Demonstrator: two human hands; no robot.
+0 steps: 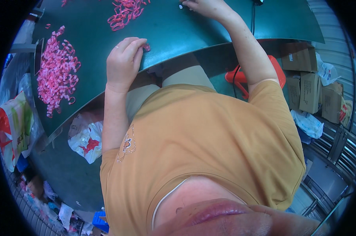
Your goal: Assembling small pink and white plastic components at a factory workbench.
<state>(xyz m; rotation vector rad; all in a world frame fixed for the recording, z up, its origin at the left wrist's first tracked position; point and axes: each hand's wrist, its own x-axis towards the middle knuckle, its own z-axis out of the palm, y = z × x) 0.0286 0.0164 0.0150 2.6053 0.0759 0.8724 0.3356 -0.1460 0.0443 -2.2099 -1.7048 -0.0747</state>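
Note:
My left hand (pixel 125 61) is over the table's near edge, its thumb and fingers pinched on a small dark pink piece (pixel 147 47). Near the top edge, my right hand (pixel 210 8) reaches across the table with fingertips together. A small white oval thing (pixel 181 6) shows beside those fingertips; what they hold, if anything, is too small to make out. Left of my left hand lies a heap of pink loops with pale pink ends (pixel 58 72). Beyond that hand is a looser pile of plain, deeper pink loops (pixel 125 13), cut off by the picture's top.
The dark green table (pixel 170 33) has a curved-looking near edge. A flat dark object (pixel 39 56) borders the heap. A black cable (pixel 253 19) crosses the table at right. A red stool or chair (pixel 278 70), cardboard boxes (pixel 309 92) and plastic bags (pixel 87 137) surround me.

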